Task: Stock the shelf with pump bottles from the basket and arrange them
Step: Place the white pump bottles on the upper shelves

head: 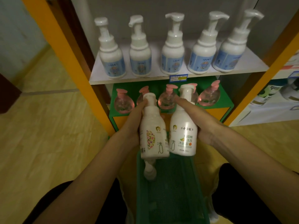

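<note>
Green mesh of the basket (171, 183) fills the lower middle of the view, and everything else is placed from it. Just above its far end, the left hand (131, 120) grips one white pump bottle (152, 135) from the side, fingers curled round its shoulder and neck. Touching it on the right is a second white pump bottle (182, 131), which the right hand (199, 122) holds with fingers wrapped round its body and a fingertip lying up along the neck. Both bottles are upright, labels facing the camera, lifted clear of the basket floor. Inside the basket, below the left-hand bottle, lies one more pump bottle (149, 171), only its pump top showing.

Beyond the basket stands the shelf (155, 77), a white board between orange uprights. Five white bottles with blue labels (172, 50) stand on it in a row, left to right. Under that board, on a green stand (226, 102), is a row of clear pink pump bottles (123, 102); five pink pump heads show, two partly hidden behind the held bottles.
</note>
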